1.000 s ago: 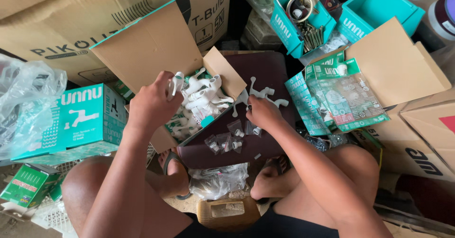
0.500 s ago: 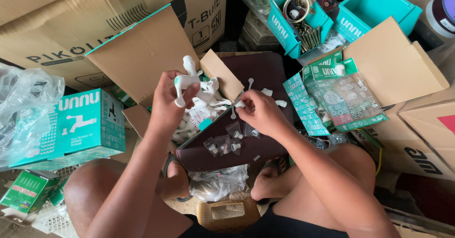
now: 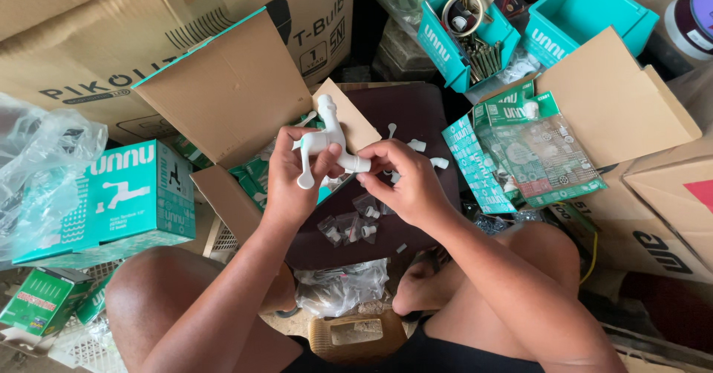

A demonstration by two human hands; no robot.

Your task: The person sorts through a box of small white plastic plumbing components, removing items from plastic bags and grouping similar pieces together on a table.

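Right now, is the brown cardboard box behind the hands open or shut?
Open: the brown cardboard box has its flaps spread, green packets showing inside.

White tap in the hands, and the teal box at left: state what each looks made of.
White tap: likely moulded plastic, from its uniform white, smooth, faintly glossy surface. Teal box: printed cardboard, from its folded edges and flat matte faces.

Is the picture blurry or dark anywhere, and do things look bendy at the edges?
Head view: the white plastic tap in the left hand and right hand is sharp and evenly lit by soft daylight; the cardboard boxes bow near the edges from the wide lens; the clear plastic bag shows slight glare.
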